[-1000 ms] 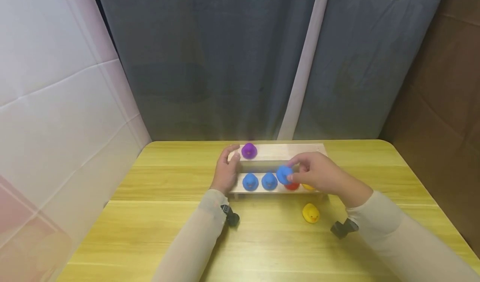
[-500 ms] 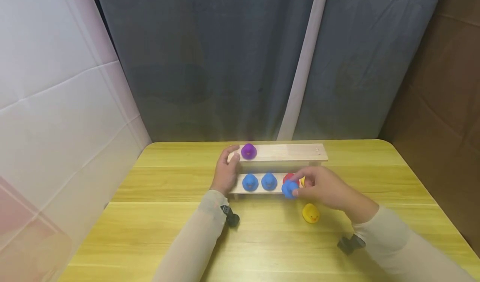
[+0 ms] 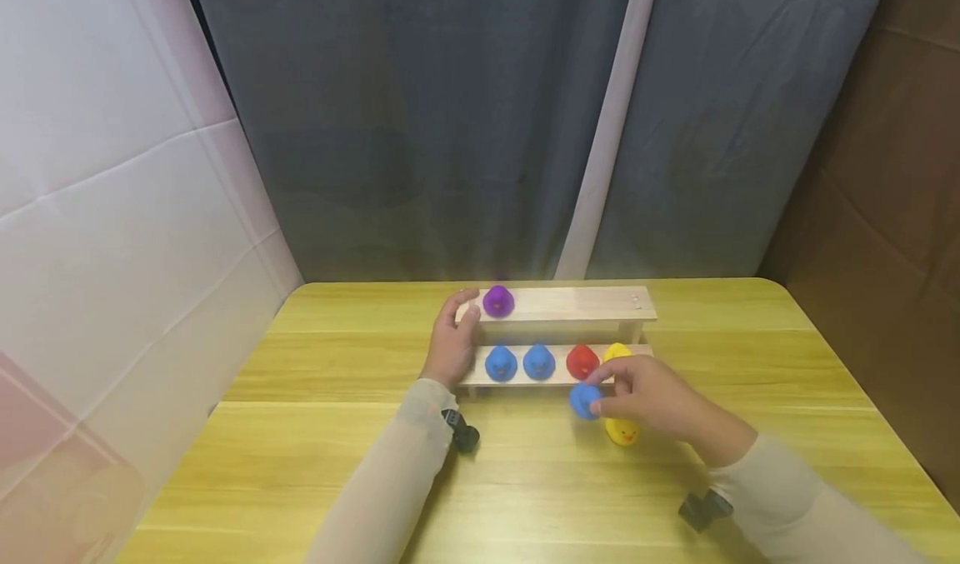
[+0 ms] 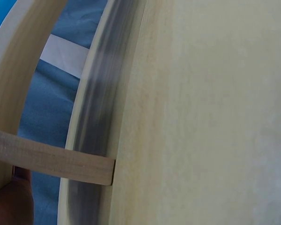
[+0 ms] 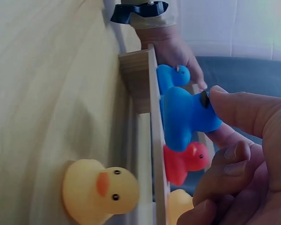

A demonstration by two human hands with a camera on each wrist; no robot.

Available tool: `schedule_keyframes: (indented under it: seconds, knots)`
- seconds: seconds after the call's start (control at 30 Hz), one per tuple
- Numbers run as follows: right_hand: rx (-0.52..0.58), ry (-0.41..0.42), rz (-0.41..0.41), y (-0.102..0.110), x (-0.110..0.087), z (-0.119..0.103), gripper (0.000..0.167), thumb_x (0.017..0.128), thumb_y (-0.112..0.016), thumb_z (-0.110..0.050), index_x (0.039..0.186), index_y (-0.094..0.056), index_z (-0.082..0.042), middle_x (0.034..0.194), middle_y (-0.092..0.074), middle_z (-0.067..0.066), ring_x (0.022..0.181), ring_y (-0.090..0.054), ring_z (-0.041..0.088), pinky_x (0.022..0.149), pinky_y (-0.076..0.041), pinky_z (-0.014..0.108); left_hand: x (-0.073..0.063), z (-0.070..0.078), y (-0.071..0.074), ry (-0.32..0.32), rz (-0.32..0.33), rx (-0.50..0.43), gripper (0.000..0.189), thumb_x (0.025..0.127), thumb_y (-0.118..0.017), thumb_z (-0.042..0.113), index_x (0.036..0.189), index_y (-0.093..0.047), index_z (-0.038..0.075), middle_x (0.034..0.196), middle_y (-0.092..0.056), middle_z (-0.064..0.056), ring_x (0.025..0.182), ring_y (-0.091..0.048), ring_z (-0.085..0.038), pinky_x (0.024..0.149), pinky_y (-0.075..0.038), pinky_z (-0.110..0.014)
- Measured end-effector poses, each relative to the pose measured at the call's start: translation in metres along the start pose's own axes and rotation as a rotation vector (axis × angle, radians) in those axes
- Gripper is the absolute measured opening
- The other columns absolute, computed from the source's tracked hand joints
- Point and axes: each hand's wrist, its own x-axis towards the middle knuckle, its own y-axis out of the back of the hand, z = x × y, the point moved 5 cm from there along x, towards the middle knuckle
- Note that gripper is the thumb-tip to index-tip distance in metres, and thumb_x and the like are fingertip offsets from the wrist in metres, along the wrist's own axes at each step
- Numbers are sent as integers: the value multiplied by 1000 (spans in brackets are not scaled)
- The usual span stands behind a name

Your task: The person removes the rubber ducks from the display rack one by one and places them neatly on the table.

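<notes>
Right hand [image 3: 647, 393] in a pinch grip, one blue duck [image 3: 582, 401] between its fingertips

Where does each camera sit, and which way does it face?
Head: on the head, facing forward and down at table and rack; left hand, right hand, sleeves show.
Left wrist: on that wrist, facing rack and curtain; left hand partly shows.
Right wrist: on that wrist, facing the held blue duck; both hands show.
Head and right wrist share the red duck.

Looks like a makeshift recording booth to me;
grey curtain [image 3: 450, 131] behind, white sheeting [image 3: 135, 214] left, brown cloth [image 3: 885, 172] right; wrist cameras [image 3: 465, 436] over a wood-grain table [image 3: 540, 497].
</notes>
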Motion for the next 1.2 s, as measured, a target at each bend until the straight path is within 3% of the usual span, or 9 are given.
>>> schedule_keyframes:
  seconds: [0.23,0.37,0.63,0.93,1.2]
  knots:
    - [-19,-43,-7,-7,-1,9,29,86,-87,-19,112,-79,-12,70,-52,3,63,-48,17,51,-37,23,0,0,0,8,-1,-23,35,109,-54,29,143,-59,21,156,-50,-5,109,-58,-31,109,-41,-44]
    - [-12,-57,-9,-11,-2,13,27,86,-87,-20,111,-80,-13,68,-52,1,60,-47,15,50,-36,22,0,0,0,-5,0,-11,36,109,-53,28,144,-59,20,158,-49,-5,126,-54,-28,118,-35,-48]
    - [-62,-29,30,-18,-2,18,27,84,-88,-20,108,-81,-12,63,-49,-2,53,-43,11,47,-33,22,1,1,-1,-6,3,-18,35,110,-52,26,144,-58,18,152,-52,-7,95,-58,-21,102,-45,-41]
    - [-157,-74,72,-28,-2,24,23,84,-89,-22,105,-81,-20,64,-51,0,56,-46,16,50,-36,26,0,2,0,-16,-2,-24,36,110,-53,25,144,-58,16,156,-50,-7,126,-52,-29,120,-33,-49]
    - [-268,-77,95,-34,-3,27,24,82,-90,-28,104,-81,-26,67,-54,-2,60,-49,16,55,-39,30,0,1,0,-9,-6,-18,37,111,-53,28,145,-58,18,160,-47,-5,134,-48,-27,123,-30,-50]
